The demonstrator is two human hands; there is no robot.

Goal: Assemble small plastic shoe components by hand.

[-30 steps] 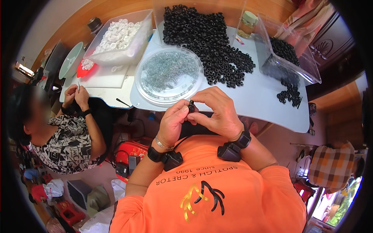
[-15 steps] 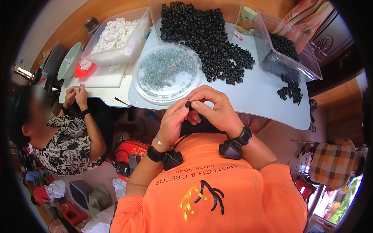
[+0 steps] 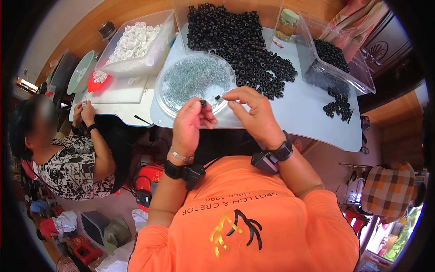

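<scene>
My left hand (image 3: 189, 123) pinches a small black ring (image 3: 203, 103) between thumb and forefinger, just over the near rim of a clear round dish (image 3: 168, 105) full of tiny silvery parts. My right hand (image 3: 253, 112) hovers beside it at the dish's right rim and pinches another small black piece (image 3: 218, 97) at its fingertips. Beyond the hands lies a big heap of black rings (image 3: 240, 43) on the pale table (image 3: 299, 118).
A clear bin of white caps (image 3: 134, 43) stands at the back left, a clear bin of black rings (image 3: 335, 61) at the right, a small jar (image 3: 289, 23) between. Another person (image 3: 68, 158) sits at the left with both hands at a white board (image 3: 118, 90).
My hands, pressed together on one black piece before, have come apart and moved forward over the dish; each now pinches a small black part. The other person's hands shifted slightly.
</scene>
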